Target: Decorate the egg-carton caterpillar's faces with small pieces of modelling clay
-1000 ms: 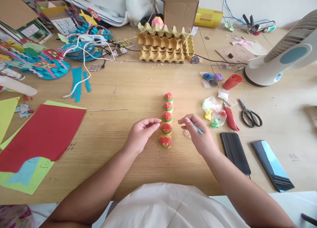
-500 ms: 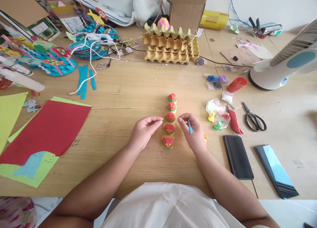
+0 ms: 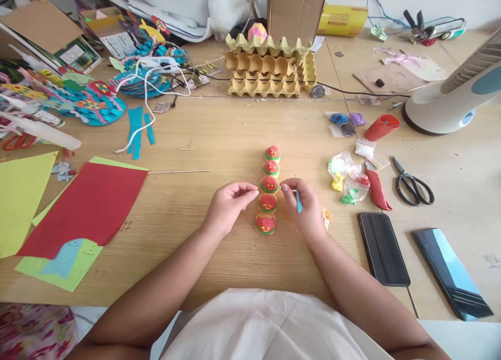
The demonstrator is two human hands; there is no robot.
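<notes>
A strip of several egg-carton cups [image 3: 269, 185] stands upright down the middle of the table, each cup painted red with a yellow smiling face and a green rim. Just left of the strip is my left hand [image 3: 230, 206], thumb and fingertips pinched together; whatever they hold is too small to make out. On the right side, my right hand [image 3: 305, 203] has a small blue tool [image 3: 298, 201] between its fingers, with thumb and forefinger close to the middle cup.
To the right lie bags of coloured clay [image 3: 340, 167], a red cutter [image 3: 379, 190], scissors [image 3: 413, 182] and a black phone [image 3: 383, 249]. Red paper [image 3: 90, 203] lies left. Egg cartons [image 3: 262, 65] and a white fan [image 3: 434, 107] stand farther back.
The view has shifted slightly, so items at the sides appear moved outward. Both hands keep nearly the same place and pinch beside the strip; the blue tool hangs a little more upright.
</notes>
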